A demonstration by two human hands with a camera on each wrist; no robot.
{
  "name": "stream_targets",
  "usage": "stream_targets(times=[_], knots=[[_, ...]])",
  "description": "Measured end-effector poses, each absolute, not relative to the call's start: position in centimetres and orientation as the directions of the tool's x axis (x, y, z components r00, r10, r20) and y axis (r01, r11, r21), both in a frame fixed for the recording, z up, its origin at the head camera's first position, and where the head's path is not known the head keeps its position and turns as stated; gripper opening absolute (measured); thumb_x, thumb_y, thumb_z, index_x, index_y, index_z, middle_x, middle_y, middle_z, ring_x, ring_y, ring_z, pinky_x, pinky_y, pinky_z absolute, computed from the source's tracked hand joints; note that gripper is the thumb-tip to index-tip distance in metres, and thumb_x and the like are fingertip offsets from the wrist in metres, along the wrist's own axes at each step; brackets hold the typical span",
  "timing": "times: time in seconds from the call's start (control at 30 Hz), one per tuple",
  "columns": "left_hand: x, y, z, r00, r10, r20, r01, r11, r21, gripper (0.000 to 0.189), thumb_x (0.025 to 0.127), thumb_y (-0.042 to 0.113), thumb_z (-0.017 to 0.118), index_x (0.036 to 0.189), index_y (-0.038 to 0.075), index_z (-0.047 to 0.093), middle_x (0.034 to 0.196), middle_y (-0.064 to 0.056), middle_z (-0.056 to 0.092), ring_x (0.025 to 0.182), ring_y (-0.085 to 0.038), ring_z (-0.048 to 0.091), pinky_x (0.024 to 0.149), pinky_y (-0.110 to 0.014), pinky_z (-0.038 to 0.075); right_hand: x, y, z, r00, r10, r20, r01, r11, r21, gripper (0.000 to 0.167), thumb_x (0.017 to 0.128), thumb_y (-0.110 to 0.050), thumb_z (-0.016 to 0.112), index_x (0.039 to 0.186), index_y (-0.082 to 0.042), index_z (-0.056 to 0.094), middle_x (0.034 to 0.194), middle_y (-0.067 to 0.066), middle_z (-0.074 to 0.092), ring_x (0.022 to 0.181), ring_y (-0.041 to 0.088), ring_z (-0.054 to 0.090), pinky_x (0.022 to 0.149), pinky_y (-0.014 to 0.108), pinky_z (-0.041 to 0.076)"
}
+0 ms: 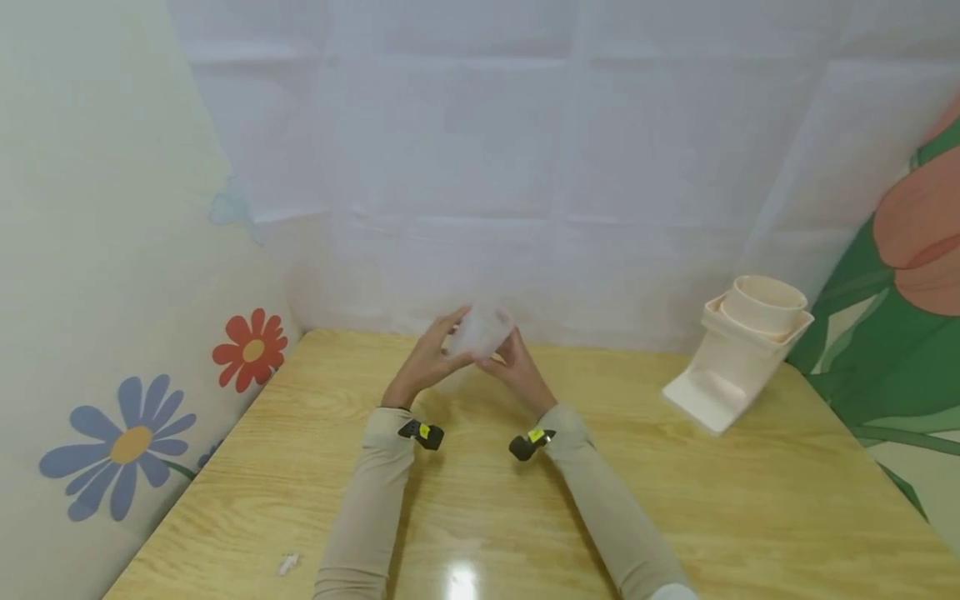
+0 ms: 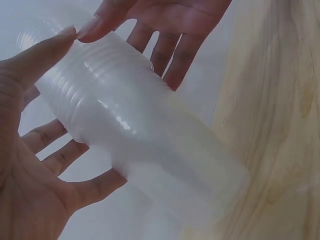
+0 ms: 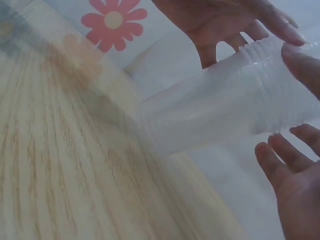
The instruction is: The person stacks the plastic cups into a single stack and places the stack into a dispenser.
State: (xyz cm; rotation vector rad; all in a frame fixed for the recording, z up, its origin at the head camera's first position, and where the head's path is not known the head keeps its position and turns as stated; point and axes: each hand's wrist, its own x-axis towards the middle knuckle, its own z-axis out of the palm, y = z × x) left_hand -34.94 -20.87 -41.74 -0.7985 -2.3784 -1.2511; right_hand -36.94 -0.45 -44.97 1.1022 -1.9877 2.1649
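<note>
Both hands hold a stack of clear plastic cups (image 1: 482, 332) near the far edge of the table. My left hand (image 1: 429, 363) grips it from the left, and my right hand (image 1: 521, 377) from the right. In the left wrist view, the stacked rims of the cups (image 2: 75, 82) lie between the hands, and the two thumbs meet over them. The stack is tilted, its closed end pointing down toward the table, as the right wrist view of the cups (image 3: 200, 112) also shows. Fingers of both hands curve around the sides.
A cream-coloured stand (image 1: 738, 358) with a round ring on top and a flat base is at the right of the wooden table (image 1: 480, 517). A small white scrap (image 1: 288, 564) lies at the front left. A white sheet (image 1: 487, 150) hangs behind the table.
</note>
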Motion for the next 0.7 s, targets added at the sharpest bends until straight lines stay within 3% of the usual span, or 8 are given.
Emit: stream_targets(times=[0.13,0.4,0.7], knots=[[-34.7,-20.7,-41.7,-0.809,0.317,0.495,0.587,0.433,0.684,0.079,0.092,0.015,0.074,0.158,0.014,0.03,0.143,-0.025,0.045,0.123,-0.041,0.051,0.086,-0.053,0.054,-35.7,-0.4,-43.7,-0.757,-0.433,0.489,-0.446,-0.203,-0.871,0.088,0.095,0.009,0.061,0.161,-0.008,0.006,0.16,0.025,0.025,0.139,0.043,0.037,0.101,0.043,0.047],[-34.8,-20.7,-41.6,-0.821,0.297,0.487,0.57,0.383,0.727,0.079,0.092,0.015,0.075,0.157,0.013,0.03,0.145,-0.026,0.042,0.125,-0.045,0.05,0.086,-0.056,0.054,-35.6,-0.6,-43.3,-0.758,-0.424,0.495,-0.452,-0.206,-0.868,0.088,0.095,0.007,0.063,0.16,-0.005,0.004,0.159,0.029,0.022,0.14,0.044,0.037,0.101,0.042,0.048],[-34.8,-20.5,-41.6,-0.873,0.261,0.413,0.483,0.331,0.811,0.08,0.092,0.022,0.076,0.157,0.022,0.029,0.146,-0.024,0.042,0.13,-0.043,0.047,0.091,-0.056,0.051,-35.3,0.1,-42.3,-0.784,-0.415,0.462,-0.459,-0.112,-0.881,0.086,0.093,0.005,0.066,0.16,-0.006,0.013,0.151,0.028,0.039,0.132,0.044,0.046,0.101,0.043,0.048]])
